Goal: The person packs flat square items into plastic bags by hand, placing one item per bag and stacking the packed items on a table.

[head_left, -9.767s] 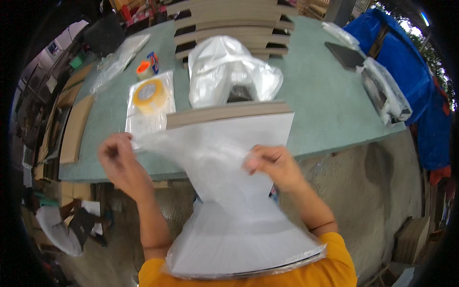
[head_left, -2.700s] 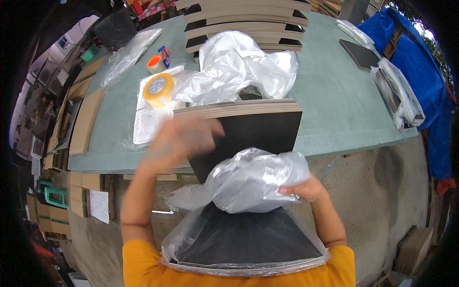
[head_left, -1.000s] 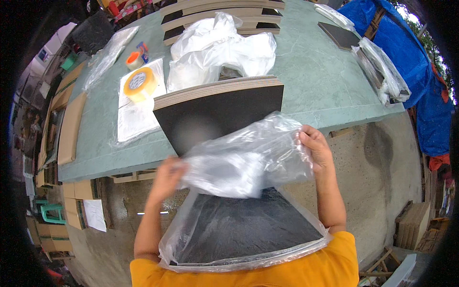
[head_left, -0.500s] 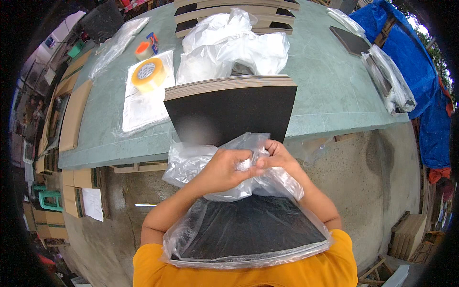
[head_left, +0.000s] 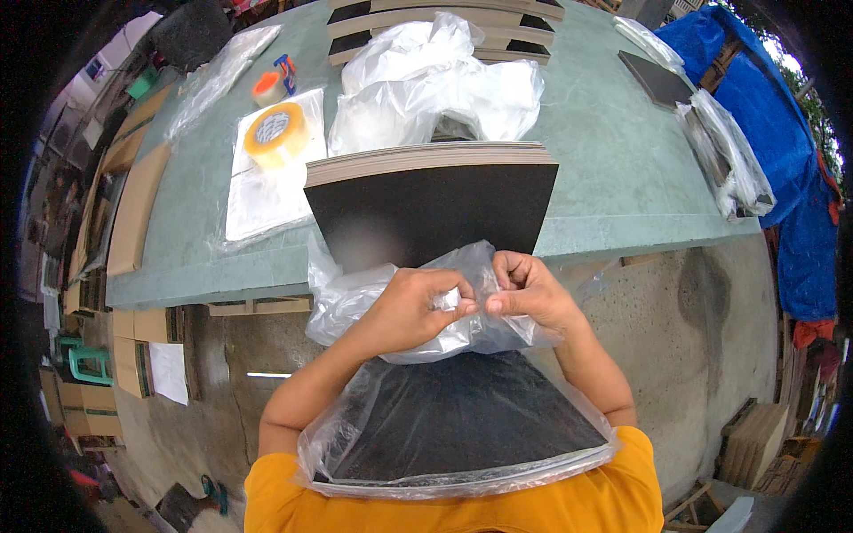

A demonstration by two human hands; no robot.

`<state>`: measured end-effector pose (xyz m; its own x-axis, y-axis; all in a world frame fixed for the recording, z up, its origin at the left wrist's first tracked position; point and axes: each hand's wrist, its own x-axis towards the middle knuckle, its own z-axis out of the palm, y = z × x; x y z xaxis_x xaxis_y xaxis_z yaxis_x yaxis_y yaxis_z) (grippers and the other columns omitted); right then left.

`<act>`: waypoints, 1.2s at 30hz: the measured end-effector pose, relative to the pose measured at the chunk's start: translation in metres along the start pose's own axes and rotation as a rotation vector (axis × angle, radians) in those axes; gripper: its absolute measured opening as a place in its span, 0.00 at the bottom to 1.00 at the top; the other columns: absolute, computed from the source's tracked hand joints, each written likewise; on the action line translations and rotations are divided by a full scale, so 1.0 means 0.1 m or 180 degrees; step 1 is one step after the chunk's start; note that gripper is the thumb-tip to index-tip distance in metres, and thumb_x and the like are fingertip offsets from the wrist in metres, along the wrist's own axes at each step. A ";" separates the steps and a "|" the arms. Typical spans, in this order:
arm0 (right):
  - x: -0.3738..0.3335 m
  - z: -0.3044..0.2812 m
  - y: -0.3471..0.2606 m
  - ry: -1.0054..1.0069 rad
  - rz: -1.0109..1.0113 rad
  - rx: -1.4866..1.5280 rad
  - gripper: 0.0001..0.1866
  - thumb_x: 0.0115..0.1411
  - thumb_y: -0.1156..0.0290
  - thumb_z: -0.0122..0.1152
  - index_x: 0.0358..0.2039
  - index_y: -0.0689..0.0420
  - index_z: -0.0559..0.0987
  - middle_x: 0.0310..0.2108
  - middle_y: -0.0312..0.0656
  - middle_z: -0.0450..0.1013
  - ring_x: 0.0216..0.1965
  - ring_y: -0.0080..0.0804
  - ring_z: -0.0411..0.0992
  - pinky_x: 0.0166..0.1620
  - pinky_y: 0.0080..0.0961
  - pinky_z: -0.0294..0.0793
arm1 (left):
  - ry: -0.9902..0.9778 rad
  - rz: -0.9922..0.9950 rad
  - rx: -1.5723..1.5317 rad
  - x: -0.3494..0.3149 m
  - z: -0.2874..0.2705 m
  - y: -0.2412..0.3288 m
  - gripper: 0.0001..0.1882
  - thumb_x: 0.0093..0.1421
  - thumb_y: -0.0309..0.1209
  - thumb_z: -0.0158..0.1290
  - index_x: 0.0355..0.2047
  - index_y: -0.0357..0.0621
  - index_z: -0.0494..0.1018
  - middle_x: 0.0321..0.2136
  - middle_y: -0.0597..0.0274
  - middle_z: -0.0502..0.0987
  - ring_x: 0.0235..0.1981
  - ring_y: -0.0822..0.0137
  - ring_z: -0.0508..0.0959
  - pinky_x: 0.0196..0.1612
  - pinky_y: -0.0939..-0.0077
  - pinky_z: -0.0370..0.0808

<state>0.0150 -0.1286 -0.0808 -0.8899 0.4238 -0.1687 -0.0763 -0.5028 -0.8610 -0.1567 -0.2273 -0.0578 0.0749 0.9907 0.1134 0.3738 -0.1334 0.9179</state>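
A clear plastic bag [head_left: 338,306] is bunched up in front of me at the table's edge. My left hand [head_left: 416,309] is closed on a gathered fold of it, thumb pressed against the fingers. Just to the right, my right hand [head_left: 536,298] pinches another part of the same film, a small gap between the two thumbs. Against my body rests a black board [head_left: 462,422] inside clear plastic. Beyond the hands a stack of black-faced boards [head_left: 435,200] with pale edges juts over the table edge; the bunched film hides its lower part.
On the green table [head_left: 604,169] lie a heap of plastic bags [head_left: 444,84], a tape roll [head_left: 277,135] on a white packet [head_left: 267,200], and an orange-topped roll [head_left: 268,89]. More boards [head_left: 524,44] are stacked behind. Wrapped items [head_left: 724,155] lie at right near a blue tarp [head_left: 746,115].
My thumbs, which were touching, have drawn slightly apart, with the right hand shifting right. Both hands still grip the film.
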 end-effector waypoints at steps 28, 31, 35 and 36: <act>-0.07 -0.12 -0.28 0.0452 -0.0165 -0.1660 0.13 0.48 0.66 0.61 0.18 0.63 0.74 0.16 0.34 0.69 0.21 0.17 0.66 0.25 0.16 0.65 | 0.0338 -0.0174 0.0958 -0.04 -0.09 -0.21 0.27 0.38 0.29 0.63 0.37 0.40 0.62 0.29 0.58 0.72 0.31 0.65 0.74 0.32 0.74 0.69; 0.02 0.00 -0.37 0.0689 -0.0377 -0.1956 0.12 0.41 0.68 0.66 0.14 0.59 0.71 0.14 0.32 0.68 0.19 0.16 0.63 0.22 0.15 0.60 | 0.0578 0.0267 0.0863 0.07 -0.11 0.01 0.30 0.37 0.31 0.64 0.40 0.41 0.62 0.27 0.60 0.71 0.29 0.66 0.73 0.32 0.74 0.69; 0.24 0.29 -0.31 0.0702 -0.0515 -0.1407 0.12 0.47 0.66 0.63 0.16 0.59 0.72 0.15 0.31 0.67 0.18 0.13 0.62 0.20 0.13 0.59 | 0.0729 0.0316 0.0464 0.14 0.00 0.30 0.21 0.42 0.32 0.61 0.36 0.40 0.68 0.25 0.62 0.70 0.28 0.68 0.71 0.31 0.78 0.67; 0.33 0.31 -0.25 0.0740 -0.0874 -0.0677 0.11 0.51 0.65 0.59 0.20 0.59 0.73 0.17 0.31 0.68 0.17 0.13 0.62 0.19 0.12 0.61 | 0.0725 0.0568 0.0772 0.13 -0.06 0.18 0.18 0.42 0.32 0.60 0.33 0.39 0.69 0.24 0.64 0.69 0.26 0.72 0.69 0.28 0.80 0.65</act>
<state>-0.0265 -0.1256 -0.0498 -0.7224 0.6914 -0.0019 -0.1802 -0.1910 -0.9649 -0.1545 -0.2170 -0.0379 -0.0388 0.9282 0.3702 0.5837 -0.2796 0.7623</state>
